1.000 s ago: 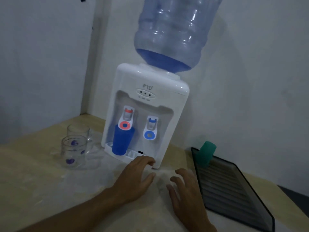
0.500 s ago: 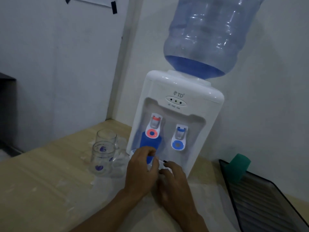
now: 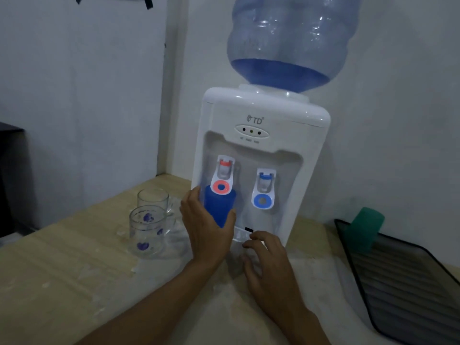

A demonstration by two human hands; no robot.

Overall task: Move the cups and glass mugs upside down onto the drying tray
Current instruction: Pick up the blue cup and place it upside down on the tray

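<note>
Here the left hand (image 3: 206, 230) wraps the blue cup (image 3: 219, 205).

The water dispenser (image 3: 261, 155) bears "TD" on its front, above three indicator lights whose small captions are unreadable.

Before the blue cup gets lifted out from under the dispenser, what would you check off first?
1. Left hand wrapped around the blue cup: ok, fingers and thumb bracket it.
2. Cup clear of the red tap above it: not ok, the tap lever overlaps its rim.
3. Cup empty before flipping: cannot tell, it is opaque.
4. Right hand out of the way: ok, resting low by the drip tray.
5. Free space on the drying tray: ok, only the green cup sits at its far corner.
6. Glass mugs clear of the path: ok, left of the dispenser.
</note>
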